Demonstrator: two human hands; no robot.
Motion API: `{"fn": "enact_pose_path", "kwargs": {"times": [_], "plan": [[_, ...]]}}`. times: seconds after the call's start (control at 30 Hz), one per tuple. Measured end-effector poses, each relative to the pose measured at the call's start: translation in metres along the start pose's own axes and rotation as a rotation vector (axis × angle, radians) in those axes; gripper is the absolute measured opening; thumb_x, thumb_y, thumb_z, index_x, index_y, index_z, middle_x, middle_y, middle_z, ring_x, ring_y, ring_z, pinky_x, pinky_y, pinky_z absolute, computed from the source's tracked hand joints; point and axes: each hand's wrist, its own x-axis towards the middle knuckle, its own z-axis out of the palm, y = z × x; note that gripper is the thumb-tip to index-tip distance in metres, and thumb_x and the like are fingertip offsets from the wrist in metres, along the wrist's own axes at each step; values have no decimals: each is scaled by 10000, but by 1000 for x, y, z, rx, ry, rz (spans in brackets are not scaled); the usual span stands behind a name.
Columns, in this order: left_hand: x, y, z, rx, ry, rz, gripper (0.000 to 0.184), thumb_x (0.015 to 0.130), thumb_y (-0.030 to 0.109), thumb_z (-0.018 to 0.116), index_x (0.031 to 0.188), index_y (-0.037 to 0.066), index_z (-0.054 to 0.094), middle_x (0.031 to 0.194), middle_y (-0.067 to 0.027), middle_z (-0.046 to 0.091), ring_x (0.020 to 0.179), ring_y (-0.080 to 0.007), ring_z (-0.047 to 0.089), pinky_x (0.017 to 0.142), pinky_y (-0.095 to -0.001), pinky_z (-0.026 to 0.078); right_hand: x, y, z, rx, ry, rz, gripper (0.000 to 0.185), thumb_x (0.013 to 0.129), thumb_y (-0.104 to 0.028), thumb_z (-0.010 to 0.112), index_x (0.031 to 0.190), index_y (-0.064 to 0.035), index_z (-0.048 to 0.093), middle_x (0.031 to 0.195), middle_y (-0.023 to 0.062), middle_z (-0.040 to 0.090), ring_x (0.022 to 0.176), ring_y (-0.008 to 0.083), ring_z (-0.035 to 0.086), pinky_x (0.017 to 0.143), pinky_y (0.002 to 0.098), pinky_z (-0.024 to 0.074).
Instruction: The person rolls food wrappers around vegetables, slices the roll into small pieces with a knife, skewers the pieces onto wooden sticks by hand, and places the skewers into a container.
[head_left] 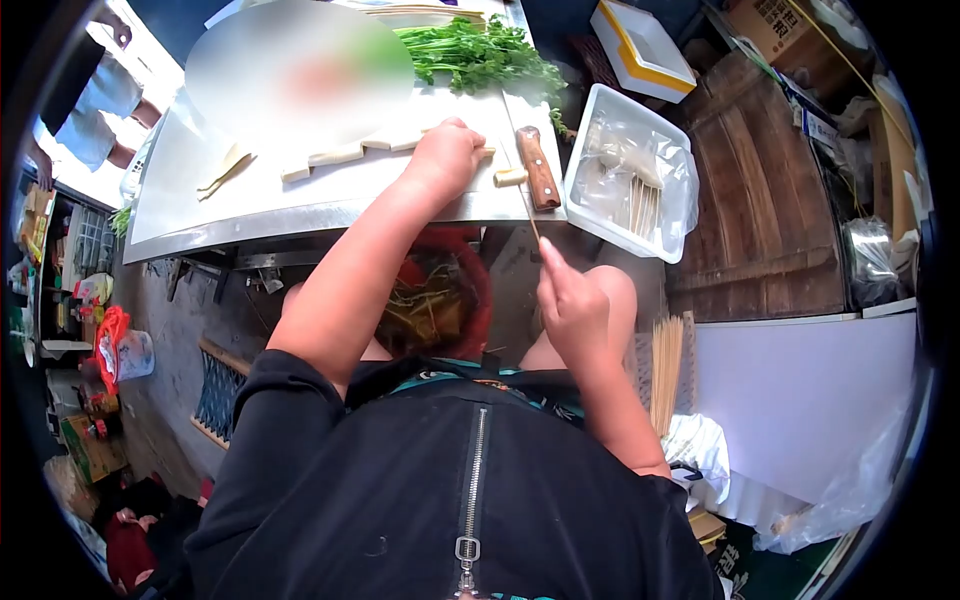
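Observation:
My right hand is closed on a thin wooden skewer that points up past the table's front edge. A short pale roll is on the skewer's upper part. Over the white table, my left hand has its fingers pressed together, and a pale piece shows at its right side. Left of that hand, several pale rolls lie in a row. A knife with a brown wooden handle lies just right of the skewer.
Leafy greens lie at the table's back. A white bin holding skewers in plastic stands right of the table. Bundled skewers stand at lower right, a red tub below the table. Another person is at upper left.

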Motion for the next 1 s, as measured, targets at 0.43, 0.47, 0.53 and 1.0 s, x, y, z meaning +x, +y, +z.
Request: {"fn": "enact_pose_path", "kwargs": {"times": [0.43,0.47,0.53,1.0], "plan": [[7,-1,-6,-177,-21,-163,201,822,162,712,986,54,753,986,-157,707,907,-298,680,867,-356,529,-28,-10,-17,161,-79,154,376,826,-9,653,1195,-81,673,743,125,661,579,243,626,542,345,499],[8,-1,-7,-176,-22,-163,201,822,162,712,986,54,753,986,-157,707,907,-298,680,867,-356,529,-28,-10,-17,156,-85,158,373,829,-13,651,1195,-81,673,737,126,658,580,247,626,544,347,500],[7,-1,-7,-220,-37,-185,195,818,155,716,981,55,753,974,-156,709,894,-291,683,857,-354,532,-28,-9,-16,151,-94,164,370,832,-17,649,1196,-80,673,732,127,655,580,251,626,545,349,500],[8,-1,-13,-199,-47,-88,169,803,84,717,965,55,754,982,-148,713,894,-276,690,845,-341,541,-14,-8,-18,113,-152,178,361,839,-52,639,1195,-97,671,732,110,657,612,254,631,559,372,504]]}}
